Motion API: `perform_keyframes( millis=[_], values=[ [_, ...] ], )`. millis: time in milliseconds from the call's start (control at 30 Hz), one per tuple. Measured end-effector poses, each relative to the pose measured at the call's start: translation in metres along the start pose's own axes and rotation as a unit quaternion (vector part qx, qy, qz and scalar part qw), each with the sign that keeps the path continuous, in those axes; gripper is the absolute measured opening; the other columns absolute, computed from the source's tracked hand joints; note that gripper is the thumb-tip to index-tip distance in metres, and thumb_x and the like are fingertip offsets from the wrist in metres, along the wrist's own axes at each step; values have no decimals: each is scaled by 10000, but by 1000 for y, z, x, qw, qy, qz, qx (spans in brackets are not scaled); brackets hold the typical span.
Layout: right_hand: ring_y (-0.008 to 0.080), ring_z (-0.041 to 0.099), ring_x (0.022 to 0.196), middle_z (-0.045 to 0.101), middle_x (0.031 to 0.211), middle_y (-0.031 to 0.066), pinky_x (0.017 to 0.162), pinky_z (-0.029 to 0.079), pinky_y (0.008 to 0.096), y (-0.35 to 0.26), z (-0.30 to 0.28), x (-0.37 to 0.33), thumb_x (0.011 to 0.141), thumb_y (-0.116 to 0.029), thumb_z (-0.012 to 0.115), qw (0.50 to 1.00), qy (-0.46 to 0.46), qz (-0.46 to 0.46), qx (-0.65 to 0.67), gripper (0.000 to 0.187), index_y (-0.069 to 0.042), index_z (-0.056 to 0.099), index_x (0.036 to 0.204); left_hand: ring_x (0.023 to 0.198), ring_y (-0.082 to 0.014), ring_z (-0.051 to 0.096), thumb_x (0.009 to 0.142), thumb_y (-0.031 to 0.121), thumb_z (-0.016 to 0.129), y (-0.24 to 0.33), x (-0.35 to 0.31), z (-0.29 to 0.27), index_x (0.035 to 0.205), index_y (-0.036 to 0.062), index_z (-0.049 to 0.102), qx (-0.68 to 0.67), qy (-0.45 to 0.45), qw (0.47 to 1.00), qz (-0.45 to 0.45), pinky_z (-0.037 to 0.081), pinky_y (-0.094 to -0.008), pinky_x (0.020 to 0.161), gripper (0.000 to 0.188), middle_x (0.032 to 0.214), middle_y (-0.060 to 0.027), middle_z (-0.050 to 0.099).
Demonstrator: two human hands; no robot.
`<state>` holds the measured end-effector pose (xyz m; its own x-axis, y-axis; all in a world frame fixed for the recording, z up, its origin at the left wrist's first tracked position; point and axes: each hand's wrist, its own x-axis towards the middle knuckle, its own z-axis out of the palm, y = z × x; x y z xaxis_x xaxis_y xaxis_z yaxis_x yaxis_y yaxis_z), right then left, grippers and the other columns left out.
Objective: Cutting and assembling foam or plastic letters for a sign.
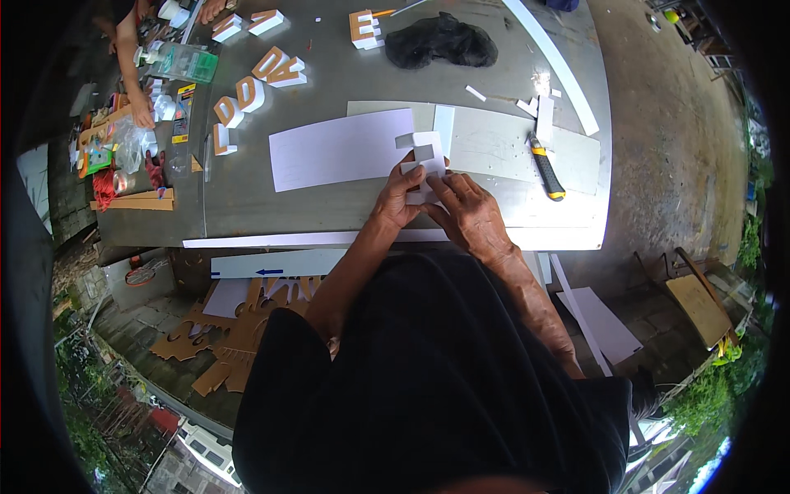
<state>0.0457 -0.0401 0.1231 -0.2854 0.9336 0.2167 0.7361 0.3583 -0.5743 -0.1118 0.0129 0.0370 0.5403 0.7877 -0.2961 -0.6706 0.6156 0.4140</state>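
Note:
Between both hands, over the near side of the grey table, is a white three-dimensional block letter point(425, 150) with squared notches. My left hand point(398, 196) grips its left side, the thumb lying across it. My right hand point(476, 216) closes on its lower right, fingers bent against the white surface; some fingertips are hidden. Under and beside it lie a white sheet point(329, 152) and a grey board point(527, 150). A yellow and black utility knife point(546, 171) rests on the board to the right, near small white offcuts point(529, 107).
Finished block letters point(249, 95) with brown faces stand at the far left, another letter point(362, 30) near a black plastic bag point(440, 43). Another person's hand point(142, 109) is beside a green-liquid bottle point(183, 62). A long white strip point(559, 66) curves at the right.

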Motion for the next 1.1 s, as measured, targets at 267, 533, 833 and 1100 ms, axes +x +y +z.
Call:
perform_keyframes(
  millis=[267, 533, 833, 1100],
  values=[
    [284, 679, 970, 660, 1079, 134, 776, 569, 384, 29, -34, 4, 863, -239, 788, 970, 35, 104, 217, 395, -55, 660, 1189, 1084, -285, 658, 854, 260, 812, -14, -3, 2, 1421, 35, 446, -90, -64, 994, -5, 595, -450, 898, 711, 1169, -145, 629],
    [312, 656, 1110, 607, 1302, 166, 906, 576, 420, 56, -50, 30, 839, -162, 775, 958, -10, 88, 272, 497, -54, 605, 1293, 1104, -310, 653, 853, 408, 804, -21, 10, 13, 1489, 19, 355, -136, -194, 971, -24, 599, -533, 865, 870, 1253, -182, 584],
    [367, 593, 1246, 584, 1349, 163, 1028, 527, 483, 57, -51, 33, 798, -173, 818, 983, -44, 41, 174, 615, -91, 583, 1361, 1076, -302, 677, 775, 483, 846, -22, 12, 22, 1459, 28, 393, -70, -133, 988, -33, 622, -504, 847, 938, 1258, -178, 594],
    [352, 644, 1147, 646, 1254, 144, 974, 553, 464, 60, -45, 29, 824, -153, 803, 984, -31, 54, 168, 481, -82, 655, 1276, 1006, -272, 712, 683, 507, 896, -23, 2, 25, 1353, 21, 473, 72, -47, 996, -13, 629, -451, 825, 930, 1152, -125, 654]
  ],
)
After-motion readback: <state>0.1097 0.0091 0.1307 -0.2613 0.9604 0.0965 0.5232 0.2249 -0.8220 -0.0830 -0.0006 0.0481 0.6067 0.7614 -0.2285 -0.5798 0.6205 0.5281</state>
